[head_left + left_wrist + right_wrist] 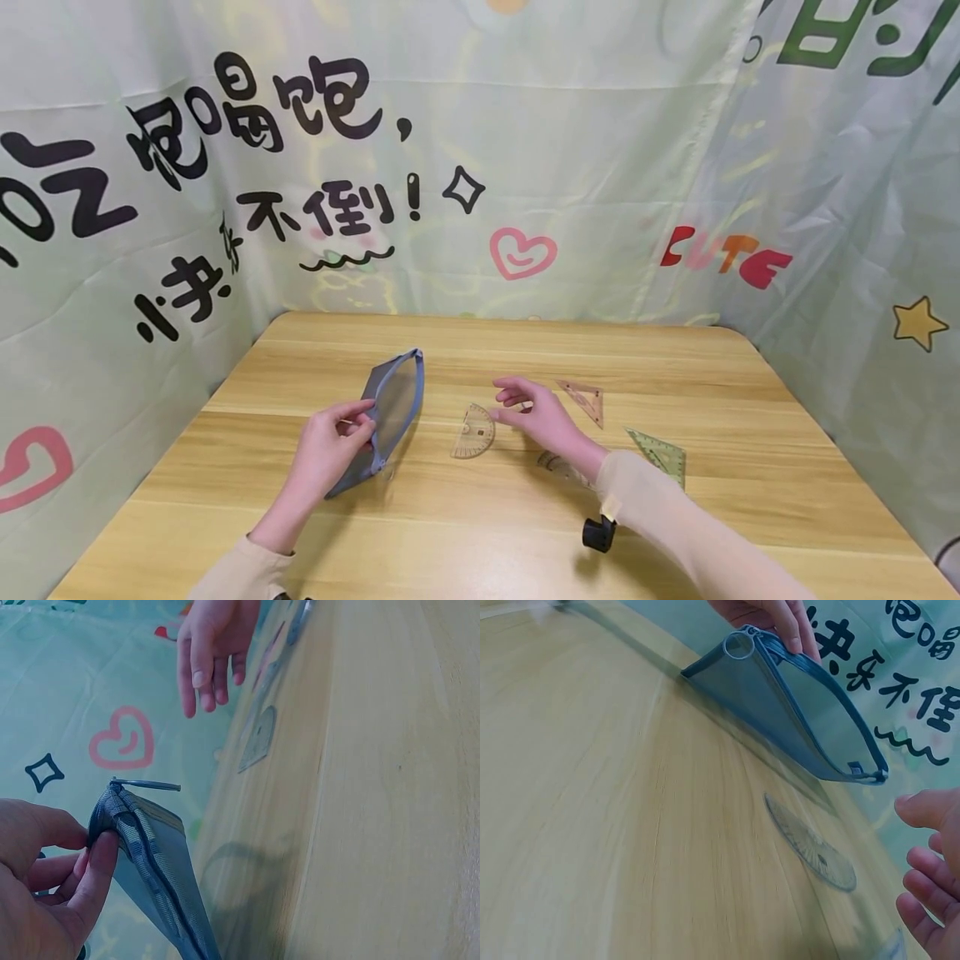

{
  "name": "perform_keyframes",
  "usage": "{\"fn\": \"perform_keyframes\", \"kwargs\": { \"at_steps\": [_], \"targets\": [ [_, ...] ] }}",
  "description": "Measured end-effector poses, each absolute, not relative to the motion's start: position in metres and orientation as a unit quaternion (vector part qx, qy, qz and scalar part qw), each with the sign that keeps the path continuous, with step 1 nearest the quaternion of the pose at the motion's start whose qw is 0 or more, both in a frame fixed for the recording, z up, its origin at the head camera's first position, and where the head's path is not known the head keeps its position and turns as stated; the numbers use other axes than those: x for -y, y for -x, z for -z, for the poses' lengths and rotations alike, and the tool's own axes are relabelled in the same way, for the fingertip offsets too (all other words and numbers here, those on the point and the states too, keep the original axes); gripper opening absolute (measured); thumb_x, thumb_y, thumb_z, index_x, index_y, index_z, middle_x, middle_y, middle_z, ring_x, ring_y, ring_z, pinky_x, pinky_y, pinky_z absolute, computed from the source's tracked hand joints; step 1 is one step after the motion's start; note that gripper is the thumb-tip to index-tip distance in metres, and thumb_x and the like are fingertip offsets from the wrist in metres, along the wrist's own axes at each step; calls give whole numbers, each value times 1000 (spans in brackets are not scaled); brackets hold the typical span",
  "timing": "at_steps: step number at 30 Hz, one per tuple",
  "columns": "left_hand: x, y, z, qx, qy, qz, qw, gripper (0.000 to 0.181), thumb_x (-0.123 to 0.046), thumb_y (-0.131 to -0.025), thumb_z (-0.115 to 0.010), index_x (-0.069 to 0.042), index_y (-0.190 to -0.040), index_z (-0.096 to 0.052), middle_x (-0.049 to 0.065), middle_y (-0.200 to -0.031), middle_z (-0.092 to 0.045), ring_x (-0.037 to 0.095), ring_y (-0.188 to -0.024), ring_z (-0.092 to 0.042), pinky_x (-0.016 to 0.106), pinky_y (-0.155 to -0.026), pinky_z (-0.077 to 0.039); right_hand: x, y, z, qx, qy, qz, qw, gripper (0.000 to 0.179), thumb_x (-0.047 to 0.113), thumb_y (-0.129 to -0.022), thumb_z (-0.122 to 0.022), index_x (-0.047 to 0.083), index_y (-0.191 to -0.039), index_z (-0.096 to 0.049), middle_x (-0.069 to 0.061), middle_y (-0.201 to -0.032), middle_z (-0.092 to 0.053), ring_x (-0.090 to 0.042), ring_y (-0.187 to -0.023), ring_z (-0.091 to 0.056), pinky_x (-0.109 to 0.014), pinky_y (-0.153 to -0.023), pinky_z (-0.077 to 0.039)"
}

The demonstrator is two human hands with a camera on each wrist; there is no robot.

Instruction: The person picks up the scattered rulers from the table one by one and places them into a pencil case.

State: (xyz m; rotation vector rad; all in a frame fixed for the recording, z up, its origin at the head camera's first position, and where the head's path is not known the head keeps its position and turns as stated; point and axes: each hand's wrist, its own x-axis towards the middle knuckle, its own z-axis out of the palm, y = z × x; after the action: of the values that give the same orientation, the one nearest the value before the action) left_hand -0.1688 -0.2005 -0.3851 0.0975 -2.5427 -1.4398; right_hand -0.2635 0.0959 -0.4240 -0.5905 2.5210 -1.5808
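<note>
judging the pouch (pixel 754 705) light and soft, i'd grip its rim (pixel 419 393), where the left hand (pixel 335 446) pinches; right hand (pixel 542 415), fingers apart, right of it.

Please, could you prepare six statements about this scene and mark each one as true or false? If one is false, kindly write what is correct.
1. The left hand pinches a blue pouch. True.
2. The pouch is tightly closed. False: it gapes open.
3. The right hand grips the clear protractor nearest the pouch. False: that hand holds nothing; the protractor lies on the table.
4. The pink set square lies farther from the person than the green set square. True.
5. Both set squares are inside the pouch. False: they lie on the table, right of the pouch.
6. In the head view, the protractor lies between the pouch and the pink set square. True.
</note>
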Motion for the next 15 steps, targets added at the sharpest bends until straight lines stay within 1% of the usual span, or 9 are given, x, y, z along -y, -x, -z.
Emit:
{"fn": "perform_keyframes", "kwargs": {
  "at_steps": [3, 7, 15],
  "targets": [
    [200, 169, 386, 864, -34, 490, 110, 30, 3, -88, -65, 7, -118, -67, 16, -89, -67, 4, -66, -62, 16, -59, -59, -103, 263, 426, -828, 193, 525, 47, 52, 13, -89, -72, 4, -137, -55, -17, -120, -65, -30, -112, -62, -42, -95, -55],
    [201, 169, 386, 864, -34, 489, 112, 30, 2, -88, -64, 7, -118, -68, 16, -89, -67, 4, -65, -62, 16, -59, -59, -111, 260, 426, -829, 197, 522, 36, 52, 13, -89, -72, 4, -137, -55, -18, -120, -65, -32, -112, -61, -40, -93, -56],
    [202, 167, 386, 864, -36, 490, 107, 32, 2, -88, -65, 7, -119, -67, 16, -89, -67, 3, -65, -63, 17, -59, -59, -127, 253, 426, -836, 198, 511, 17, 52, 15, -88, -74, 6, -136, -57, -17, -119, -65, -31, -111, -62, -30, -86, -57]
  ]
}}
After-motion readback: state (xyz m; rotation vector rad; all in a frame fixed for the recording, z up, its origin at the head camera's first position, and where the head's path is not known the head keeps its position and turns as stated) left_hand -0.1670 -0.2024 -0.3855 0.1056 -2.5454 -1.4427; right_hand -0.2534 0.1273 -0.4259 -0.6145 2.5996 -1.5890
